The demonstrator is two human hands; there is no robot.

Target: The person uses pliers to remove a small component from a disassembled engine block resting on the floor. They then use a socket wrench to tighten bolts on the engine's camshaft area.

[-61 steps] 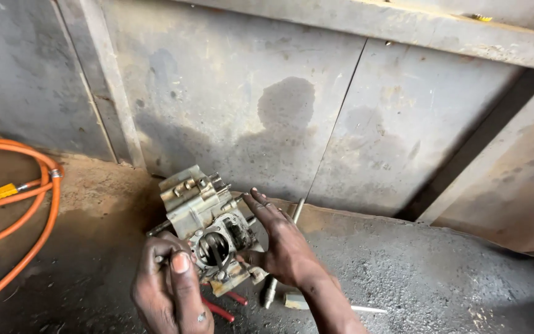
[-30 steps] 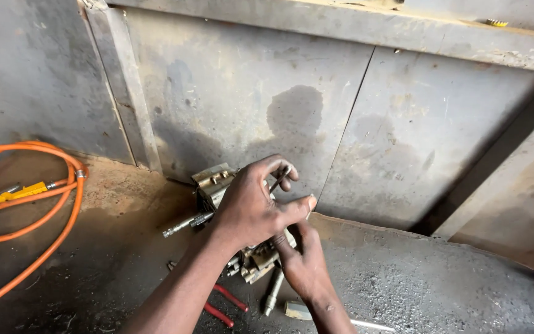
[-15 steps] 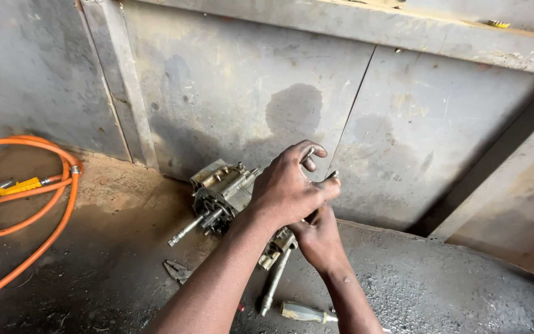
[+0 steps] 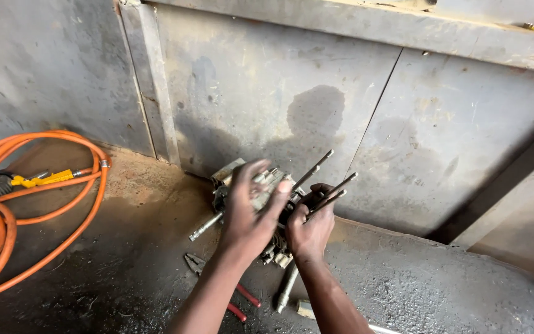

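Observation:
A grimy metal engine part (image 4: pixel 261 185), like a carburettor, stands on the dirty floor near the metal wall. My left hand (image 4: pixel 251 213) lies over its front with fingers spread, touching its top. Beside it, my right hand (image 4: pixel 310 226) is closed around several long thin metal rods (image 4: pixel 329 185) that point up and to the right. A short metal shaft (image 4: pixel 205 227) sticks out of the part toward the lower left.
An orange hose (image 4: pixel 38 204) lies coiled at the left with a yellow nozzle (image 4: pixel 44 179). Red-handled pliers (image 4: pixel 220 284) and a metal bolt (image 4: pixel 287 287) lie on the floor below my hands. A grey metal wall (image 4: pixel 316 80) closes the back.
My left hand has come down from above the part onto its front. My right hand has lifted the rods, which now stick up clearly. The view has shifted slightly.

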